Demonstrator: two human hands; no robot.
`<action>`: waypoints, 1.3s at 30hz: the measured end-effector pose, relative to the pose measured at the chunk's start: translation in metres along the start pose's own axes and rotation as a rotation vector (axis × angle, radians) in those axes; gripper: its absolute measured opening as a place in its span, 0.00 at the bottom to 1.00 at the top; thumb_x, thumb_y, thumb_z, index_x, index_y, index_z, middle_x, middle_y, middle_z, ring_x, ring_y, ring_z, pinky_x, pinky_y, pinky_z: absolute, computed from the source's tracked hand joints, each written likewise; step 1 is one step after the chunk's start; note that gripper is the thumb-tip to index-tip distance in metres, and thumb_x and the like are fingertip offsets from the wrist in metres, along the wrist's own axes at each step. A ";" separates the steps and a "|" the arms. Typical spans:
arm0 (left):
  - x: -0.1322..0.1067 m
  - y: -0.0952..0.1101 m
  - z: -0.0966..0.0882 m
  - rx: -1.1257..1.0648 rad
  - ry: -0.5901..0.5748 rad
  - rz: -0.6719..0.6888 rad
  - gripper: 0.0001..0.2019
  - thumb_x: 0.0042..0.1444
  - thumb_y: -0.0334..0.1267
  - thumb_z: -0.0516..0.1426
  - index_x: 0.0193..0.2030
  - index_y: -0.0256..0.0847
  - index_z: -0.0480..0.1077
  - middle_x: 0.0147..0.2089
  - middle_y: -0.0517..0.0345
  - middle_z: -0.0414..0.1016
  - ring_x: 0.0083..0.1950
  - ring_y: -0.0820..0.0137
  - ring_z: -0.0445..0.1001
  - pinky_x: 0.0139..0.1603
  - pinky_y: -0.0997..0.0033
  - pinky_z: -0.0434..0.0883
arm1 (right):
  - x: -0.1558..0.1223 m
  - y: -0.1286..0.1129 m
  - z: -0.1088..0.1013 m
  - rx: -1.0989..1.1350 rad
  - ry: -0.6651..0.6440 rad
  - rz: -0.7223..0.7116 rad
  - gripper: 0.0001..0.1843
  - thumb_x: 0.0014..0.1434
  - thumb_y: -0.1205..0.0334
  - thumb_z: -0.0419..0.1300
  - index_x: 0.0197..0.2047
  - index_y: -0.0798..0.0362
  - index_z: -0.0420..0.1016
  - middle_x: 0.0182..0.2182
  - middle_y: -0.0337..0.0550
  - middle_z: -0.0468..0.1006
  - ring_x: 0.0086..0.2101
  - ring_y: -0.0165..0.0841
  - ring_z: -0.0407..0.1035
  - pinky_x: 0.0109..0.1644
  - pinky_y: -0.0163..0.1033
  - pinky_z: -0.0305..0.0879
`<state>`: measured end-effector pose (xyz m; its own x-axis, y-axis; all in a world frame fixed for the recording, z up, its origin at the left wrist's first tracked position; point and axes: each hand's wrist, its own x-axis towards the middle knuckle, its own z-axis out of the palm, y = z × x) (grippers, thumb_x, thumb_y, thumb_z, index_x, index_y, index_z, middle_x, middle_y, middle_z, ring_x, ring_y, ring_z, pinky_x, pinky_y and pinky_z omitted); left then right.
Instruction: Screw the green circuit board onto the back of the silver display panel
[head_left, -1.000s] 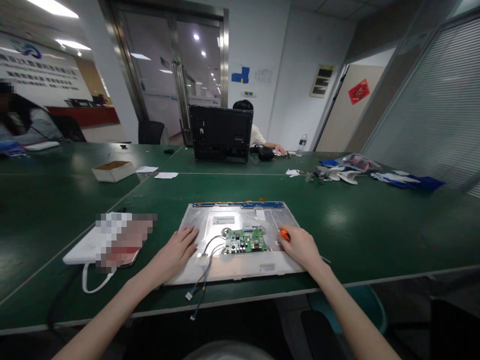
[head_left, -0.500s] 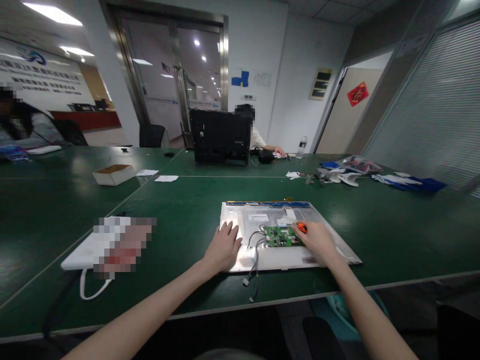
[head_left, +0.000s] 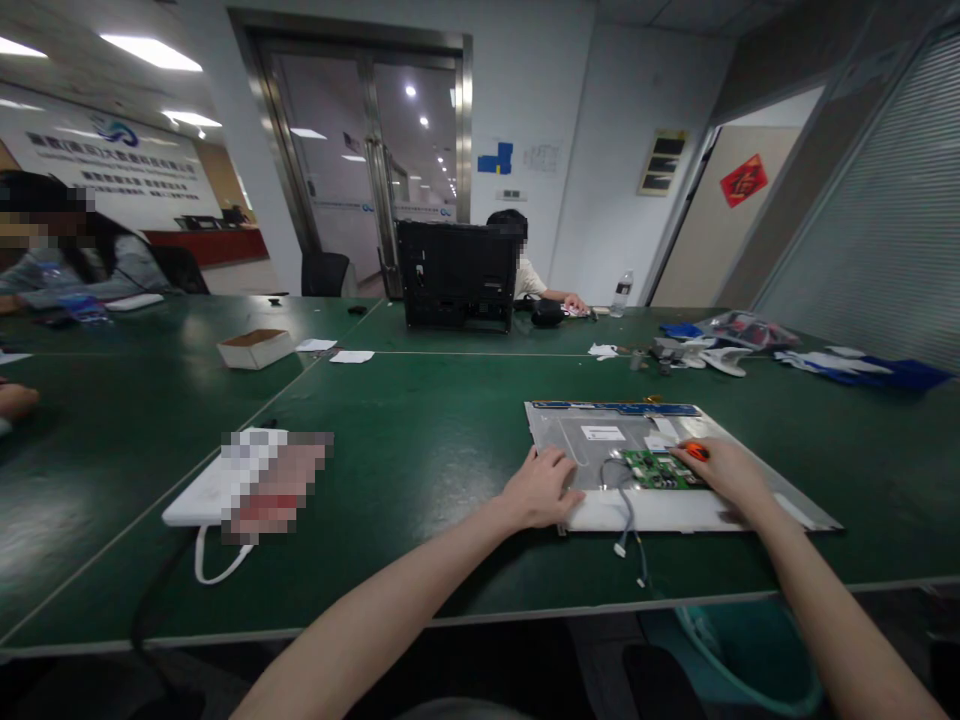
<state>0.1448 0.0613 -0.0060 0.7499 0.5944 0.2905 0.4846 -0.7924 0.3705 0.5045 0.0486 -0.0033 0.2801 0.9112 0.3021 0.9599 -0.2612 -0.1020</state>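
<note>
One display panel [head_left: 667, 508] lies flat on the green counter [head_left: 420, 490], near its front edge. It looks light and stiff but fragile and smooth, best held by its rims, clear of its one circuit board [head_left: 649, 468] and the two loose plugs [head_left: 619, 549]. The left hand [head_left: 541, 488] rests on its left edge, fingers loosely spread; the right hand [head_left: 726, 472] has its fingers closed around one orange tool [head_left: 697, 451] over the board. Farther off are one open box [head_left: 256, 350], two paper slips [head_left: 352, 356] and one black monitor [head_left: 457, 275].
</note>
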 end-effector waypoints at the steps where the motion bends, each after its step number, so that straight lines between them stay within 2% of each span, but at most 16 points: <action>1: 0.004 0.001 0.003 0.019 -0.003 0.018 0.21 0.62 0.48 0.51 0.57 0.39 0.63 0.60 0.41 0.64 0.64 0.52 0.59 0.65 0.45 0.54 | 0.004 0.008 0.002 0.001 -0.032 -0.033 0.17 0.59 0.48 0.58 0.41 0.49 0.80 0.37 0.50 0.80 0.36 0.40 0.73 0.37 0.39 0.59; 4: 0.016 0.004 0.013 0.060 -0.007 0.054 0.22 0.62 0.49 0.50 0.58 0.38 0.63 0.62 0.40 0.63 0.66 0.50 0.57 0.65 0.42 0.53 | 0.014 0.032 0.007 -0.019 -0.087 -0.067 0.21 0.62 0.46 0.53 0.40 0.53 0.79 0.35 0.56 0.79 0.35 0.41 0.72 0.37 0.41 0.59; 9: 0.034 0.011 0.024 0.122 0.010 0.077 0.22 0.64 0.51 0.46 0.58 0.40 0.62 0.61 0.45 0.64 0.66 0.53 0.58 0.64 0.45 0.55 | 0.022 0.063 0.008 -0.085 -0.111 -0.032 0.21 0.62 0.46 0.50 0.40 0.53 0.77 0.34 0.53 0.79 0.35 0.44 0.71 0.34 0.41 0.58; 17: 0.055 0.019 0.034 0.131 -0.028 0.083 0.25 0.64 0.54 0.43 0.58 0.39 0.63 0.62 0.45 0.63 0.66 0.53 0.57 0.64 0.44 0.56 | 0.039 0.092 0.006 -0.209 -0.149 0.082 0.21 0.62 0.49 0.49 0.47 0.51 0.74 0.39 0.57 0.78 0.37 0.46 0.71 0.32 0.42 0.56; 22: 0.070 0.032 0.048 0.122 -0.007 0.022 0.27 0.64 0.55 0.41 0.60 0.42 0.62 0.65 0.46 0.60 0.67 0.55 0.54 0.65 0.46 0.53 | 0.061 0.105 -0.004 -0.242 -0.158 0.177 0.28 0.63 0.44 0.44 0.50 0.54 0.73 0.39 0.63 0.77 0.38 0.48 0.70 0.32 0.43 0.55; 26: 0.086 0.054 0.061 0.120 0.050 -0.182 0.29 0.62 0.59 0.41 0.61 0.45 0.62 0.67 0.46 0.55 0.66 0.51 0.53 0.63 0.44 0.53 | 0.070 0.099 -0.014 -0.231 -0.184 0.145 0.30 0.63 0.42 0.44 0.49 0.57 0.73 0.40 0.63 0.77 0.38 0.48 0.70 0.32 0.42 0.55; 29: 0.096 0.070 0.069 0.142 0.116 -0.358 0.35 0.61 0.60 0.43 0.65 0.34 0.57 0.65 0.39 0.58 0.63 0.50 0.55 0.62 0.45 0.55 | 0.069 0.085 -0.015 -0.193 -0.253 0.004 0.26 0.62 0.44 0.48 0.42 0.57 0.76 0.38 0.58 0.78 0.35 0.42 0.70 0.34 0.40 0.56; 31: 0.100 0.076 0.070 0.156 0.139 -0.423 0.36 0.61 0.59 0.44 0.64 0.28 0.57 0.62 0.36 0.61 0.60 0.50 0.58 0.60 0.47 0.57 | 0.066 0.074 -0.012 -0.168 -0.295 -0.083 0.24 0.62 0.45 0.50 0.37 0.57 0.76 0.35 0.56 0.78 0.33 0.40 0.69 0.34 0.39 0.57; 35: 0.097 0.080 0.066 0.147 0.131 -0.403 0.33 0.61 0.58 0.45 0.57 0.28 0.64 0.56 0.36 0.66 0.54 0.53 0.62 0.55 0.53 0.61 | 0.061 0.055 -0.003 -0.148 -0.323 -0.166 0.21 0.61 0.48 0.52 0.34 0.56 0.76 0.31 0.54 0.79 0.30 0.38 0.69 0.32 0.38 0.56; 39: 0.084 0.082 0.060 0.142 0.094 -0.340 0.36 0.57 0.62 0.47 0.54 0.28 0.65 0.52 0.36 0.67 0.51 0.53 0.64 0.52 0.56 0.61 | 0.059 0.045 0.002 -0.163 -0.282 -0.210 0.16 0.60 0.51 0.53 0.34 0.55 0.75 0.33 0.53 0.79 0.33 0.41 0.71 0.33 0.38 0.56</action>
<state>0.2742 0.0379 -0.0038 0.4938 0.8317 0.2539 0.7613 -0.5545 0.3360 0.5642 0.0915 0.0086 0.0841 0.9961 0.0257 0.9919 -0.0861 0.0936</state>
